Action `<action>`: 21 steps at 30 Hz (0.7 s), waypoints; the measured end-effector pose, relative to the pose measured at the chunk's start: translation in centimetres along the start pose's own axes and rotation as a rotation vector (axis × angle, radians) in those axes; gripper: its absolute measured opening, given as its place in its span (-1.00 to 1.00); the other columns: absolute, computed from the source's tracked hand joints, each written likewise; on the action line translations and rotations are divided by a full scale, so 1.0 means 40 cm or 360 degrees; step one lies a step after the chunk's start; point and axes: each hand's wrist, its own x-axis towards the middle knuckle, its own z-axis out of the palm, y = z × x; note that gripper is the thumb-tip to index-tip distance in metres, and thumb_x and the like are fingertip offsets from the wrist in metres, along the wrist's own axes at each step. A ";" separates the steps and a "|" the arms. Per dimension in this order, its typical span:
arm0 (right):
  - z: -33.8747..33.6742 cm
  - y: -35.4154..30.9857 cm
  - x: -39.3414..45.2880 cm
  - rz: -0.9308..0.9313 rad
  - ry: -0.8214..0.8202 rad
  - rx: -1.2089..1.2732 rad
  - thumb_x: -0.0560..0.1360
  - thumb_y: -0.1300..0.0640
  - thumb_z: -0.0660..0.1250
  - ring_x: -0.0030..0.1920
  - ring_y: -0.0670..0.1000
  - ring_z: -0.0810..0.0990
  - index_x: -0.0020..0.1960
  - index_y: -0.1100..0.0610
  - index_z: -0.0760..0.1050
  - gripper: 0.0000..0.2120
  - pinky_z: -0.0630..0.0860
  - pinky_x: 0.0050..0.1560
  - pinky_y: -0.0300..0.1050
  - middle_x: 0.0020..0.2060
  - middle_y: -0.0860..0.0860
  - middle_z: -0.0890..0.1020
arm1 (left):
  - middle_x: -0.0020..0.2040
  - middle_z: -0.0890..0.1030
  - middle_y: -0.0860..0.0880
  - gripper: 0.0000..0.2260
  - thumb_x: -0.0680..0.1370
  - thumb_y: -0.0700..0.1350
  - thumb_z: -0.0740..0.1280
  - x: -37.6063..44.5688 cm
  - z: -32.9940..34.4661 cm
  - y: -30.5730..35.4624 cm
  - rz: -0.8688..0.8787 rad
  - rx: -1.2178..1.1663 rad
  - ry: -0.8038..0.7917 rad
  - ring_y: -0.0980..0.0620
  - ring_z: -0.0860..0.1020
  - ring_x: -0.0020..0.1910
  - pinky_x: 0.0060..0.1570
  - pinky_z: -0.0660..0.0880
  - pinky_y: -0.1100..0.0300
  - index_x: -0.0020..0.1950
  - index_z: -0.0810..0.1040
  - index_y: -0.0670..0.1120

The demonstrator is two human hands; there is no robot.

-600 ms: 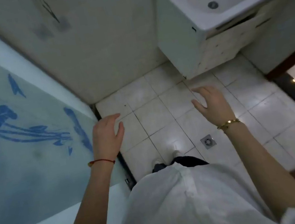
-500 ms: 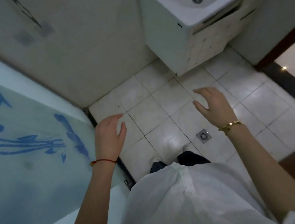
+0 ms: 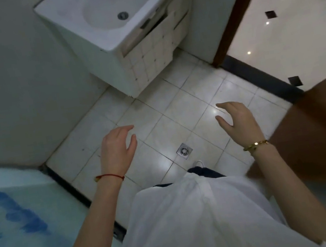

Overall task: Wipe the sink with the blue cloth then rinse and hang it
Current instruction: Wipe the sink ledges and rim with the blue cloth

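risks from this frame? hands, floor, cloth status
1. No blue cloth is in view; left hand and right hand hang open and hold nothing, so wiping the white ceramic sink cannot begin yet.
2. The glossy white tiled floor shows bright glare around the square metal floor drain; it may be wet, so slipping is possible.

bare tiled floor (image 3: 176, 108) lies open between both empty hands and the sink (image 3: 105, 14). its white cabinet (image 3: 147, 61) juts from the corner ahead; a plain wall (image 3: 11, 84) closes the left, a brown door (image 3: 322, 139) crowds the right forearm.
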 end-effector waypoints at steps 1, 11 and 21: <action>-0.025 0.040 0.009 0.0021 0.0007 -0.0010 0.55 0.10 0.32 0.20 0.10 0.49 0.29 0.16 0.48 -0.66 0.42 0.23 0.01 0.16 0.10 0.57 | 0.09 0.67 -0.09 -0.67 0.57 -0.01 0.22 0.027 0.028 0.039 0.0010 -0.0010 -0.0023 -0.09 0.62 0.05 0.13 0.53 -0.07 0.21 0.61 -0.14; -0.180 0.310 0.193 0.0095 0.0031 0.0013 0.55 0.09 0.31 0.22 0.08 0.48 0.30 0.16 0.48 -0.66 0.39 0.27 -0.01 0.18 0.09 0.57 | 0.09 0.66 -0.09 -0.66 0.58 0.00 0.20 0.283 0.179 0.316 0.0062 -0.0056 -0.0025 -0.09 0.61 0.07 0.14 0.53 -0.10 0.23 0.60 -0.13; -0.159 0.443 0.539 0.0080 -0.0126 0.0055 0.57 0.07 0.29 0.30 0.07 0.43 0.33 0.14 0.45 -0.64 0.28 0.33 -0.07 0.24 0.07 0.55 | 0.08 0.67 -0.13 -0.70 0.59 -0.07 0.25 0.572 0.278 0.336 0.0030 -0.0015 0.0088 -0.10 0.62 0.03 0.11 0.54 -0.03 0.21 0.61 -0.18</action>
